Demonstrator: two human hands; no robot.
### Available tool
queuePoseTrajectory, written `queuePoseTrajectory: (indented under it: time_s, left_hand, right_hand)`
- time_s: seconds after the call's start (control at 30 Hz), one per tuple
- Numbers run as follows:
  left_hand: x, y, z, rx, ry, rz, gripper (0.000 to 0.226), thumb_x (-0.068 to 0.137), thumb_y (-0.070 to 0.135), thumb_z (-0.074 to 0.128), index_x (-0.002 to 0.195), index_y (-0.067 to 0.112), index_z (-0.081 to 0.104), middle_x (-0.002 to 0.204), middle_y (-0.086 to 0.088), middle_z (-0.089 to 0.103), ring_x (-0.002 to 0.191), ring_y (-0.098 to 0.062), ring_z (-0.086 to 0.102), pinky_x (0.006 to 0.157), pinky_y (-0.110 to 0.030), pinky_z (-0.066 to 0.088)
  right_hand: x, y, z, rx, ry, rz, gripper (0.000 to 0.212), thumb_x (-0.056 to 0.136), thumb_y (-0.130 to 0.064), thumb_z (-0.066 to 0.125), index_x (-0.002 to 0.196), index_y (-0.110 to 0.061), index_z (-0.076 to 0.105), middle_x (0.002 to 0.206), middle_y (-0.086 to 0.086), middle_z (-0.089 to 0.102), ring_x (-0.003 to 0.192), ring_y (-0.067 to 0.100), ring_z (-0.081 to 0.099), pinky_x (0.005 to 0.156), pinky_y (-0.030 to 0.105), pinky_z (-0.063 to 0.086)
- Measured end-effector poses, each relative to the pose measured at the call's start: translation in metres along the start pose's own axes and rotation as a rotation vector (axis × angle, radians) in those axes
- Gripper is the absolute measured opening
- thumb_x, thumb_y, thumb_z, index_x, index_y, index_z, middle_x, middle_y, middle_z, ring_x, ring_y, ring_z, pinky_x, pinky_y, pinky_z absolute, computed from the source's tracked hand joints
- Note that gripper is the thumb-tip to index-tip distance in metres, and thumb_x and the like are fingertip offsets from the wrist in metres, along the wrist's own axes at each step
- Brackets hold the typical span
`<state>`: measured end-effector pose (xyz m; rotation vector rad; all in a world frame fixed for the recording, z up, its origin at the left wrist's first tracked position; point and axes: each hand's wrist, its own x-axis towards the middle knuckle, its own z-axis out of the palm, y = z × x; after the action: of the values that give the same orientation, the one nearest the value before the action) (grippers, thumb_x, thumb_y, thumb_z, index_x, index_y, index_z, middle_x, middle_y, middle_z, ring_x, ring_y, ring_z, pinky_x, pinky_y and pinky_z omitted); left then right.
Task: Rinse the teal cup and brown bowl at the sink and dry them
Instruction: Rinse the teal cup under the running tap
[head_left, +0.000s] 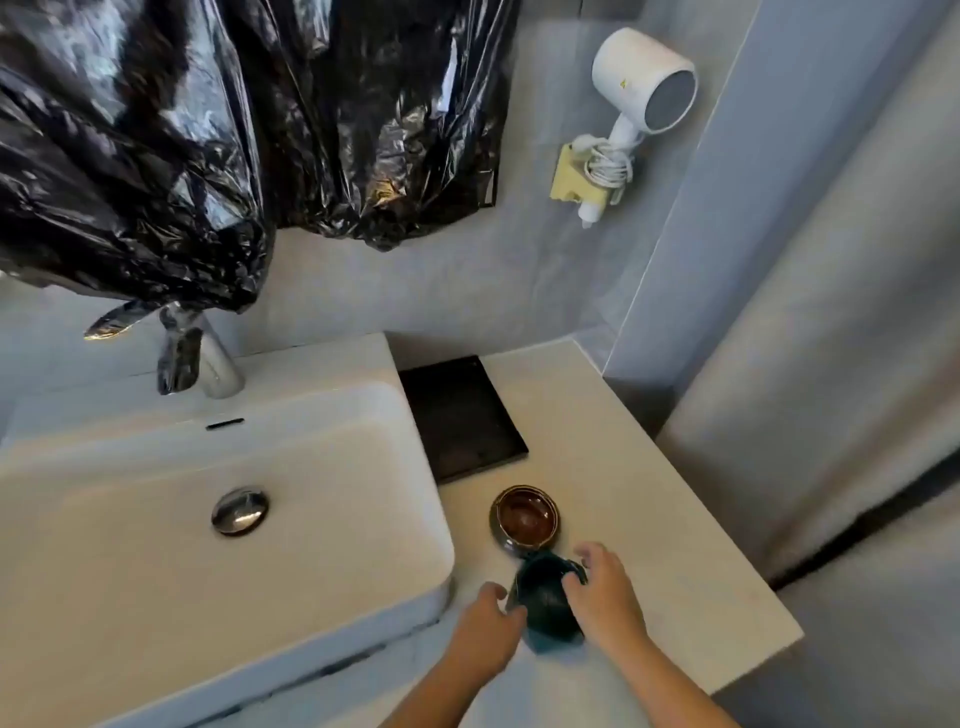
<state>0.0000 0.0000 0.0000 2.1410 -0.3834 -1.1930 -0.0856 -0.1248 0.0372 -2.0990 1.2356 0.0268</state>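
left grip and right grip clasp the teal cup between curled fingers, low centre of the frame, on or just above the bench. the brown bowl sits right above it, so a careless lift could knock the bowl, or the glazed cup could slip. the cup's long axis seems to run up-frame, mouth toward the bowl, though blur leaves this unsure.

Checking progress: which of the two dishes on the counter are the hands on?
The teal cup, between left hand and right hand; the brown bowl beyond sits unheld.
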Motion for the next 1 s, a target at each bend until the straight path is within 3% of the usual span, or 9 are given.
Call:
queuePoseTrajectory:
  time_s: [0.07,0.17,0.33,0.43,0.6,0.77,0.9,1.0]
  left_hand:
    - [0.009,0.007,0.004,-0.003,0.013,-0.03,0.037,0.09,0.036,0.051,0.122,0.018,0.042,0.11,-0.009,0.062,0.094,-0.022,0.065,0.08,-0.032,0.058]
    - [0.015,0.014,0.008,-0.003,0.009,-0.093,0.028,0.089,0.029,0.055,0.11,0.018,0.04,0.11,-0.009,0.058,0.088,-0.021,0.066,0.064,-0.025,0.059]
    - [0.021,0.016,0.017,0.022,0.099,-0.126,0.033,0.081,0.025,0.062,0.109,0.019,0.045,0.111,-0.006,0.05,0.09,-0.02,0.062,0.077,-0.031,0.059]
    - [0.021,0.022,0.017,0.003,0.063,-0.137,0.038,0.084,0.021,0.061,0.118,0.018,0.045,0.115,-0.006,0.051,0.089,-0.021,0.064,0.069,-0.026,0.059]
    - [0.007,0.037,0.006,-0.044,0.031,-0.068,0.03,0.088,0.022,0.059,0.11,0.021,0.04,0.108,-0.006,0.057,0.089,-0.018,0.063,0.06,-0.018,0.053]
    - [-0.029,0.06,-0.028,-0.181,0.066,0.039,0.028,0.083,0.018,0.062,0.107,0.017,0.048,0.093,-0.01,0.067,0.07,-0.014,0.063,0.066,-0.026,0.058]
    - [-0.064,0.074,-0.079,-0.394,0.128,0.09,0.026,0.079,0.014,0.065,0.103,0.012,0.057,0.083,-0.014,0.07,0.056,-0.017,0.063,0.062,-0.03,0.059]
    - [-0.09,0.069,-0.126,-0.501,0.165,0.103,0.022,0.082,0.012,0.065,0.103,0.013,0.06,0.092,-0.015,0.07,0.066,-0.022,0.066,0.067,-0.033,0.06]
  right_hand:
    - [0.011,0.002,0.0,0.002,-0.028,0.001,0.032,0.093,-0.02,0.055,0.125,-0.021,0.052,0.124,0.002,0.055,0.11,0.019,0.056,0.092,0.03,0.046]
    - [0.021,0.009,0.001,-0.025,-0.103,0.007,0.022,0.09,-0.015,0.057,0.11,-0.023,0.056,0.112,0.0,0.061,0.096,0.016,0.056,0.086,0.03,0.05]
    - [0.03,0.02,0.002,-0.039,-0.143,-0.006,0.029,0.088,-0.002,0.056,0.107,-0.024,0.058,0.114,0.002,0.067,0.1,0.019,0.06,0.082,0.024,0.048]
    - [0.032,0.024,-0.001,-0.035,-0.16,-0.023,0.029,0.089,0.0,0.056,0.103,-0.025,0.057,0.113,0.003,0.067,0.1,0.019,0.061,0.083,0.022,0.047]
    - [0.03,0.021,-0.021,0.045,-0.178,-0.014,0.03,0.087,0.002,0.057,0.109,-0.018,0.062,0.111,0.003,0.066,0.103,0.018,0.059,0.087,0.025,0.048]
    - [0.018,-0.003,-0.054,0.161,-0.136,-0.1,0.027,0.085,-0.002,0.062,0.103,-0.022,0.063,0.104,-0.002,0.066,0.106,0.017,0.061,0.08,0.021,0.045]
    - [0.002,-0.051,-0.073,0.354,-0.228,-0.114,0.021,0.089,-0.016,0.065,0.108,-0.024,0.061,0.105,-0.006,0.064,0.1,0.013,0.061,0.077,0.032,0.059]
    - [-0.012,-0.097,-0.065,0.626,-0.465,-0.044,0.021,0.094,-0.023,0.061,0.114,-0.022,0.062,0.112,0.006,0.068,0.101,0.022,0.068,0.077,0.045,0.061]
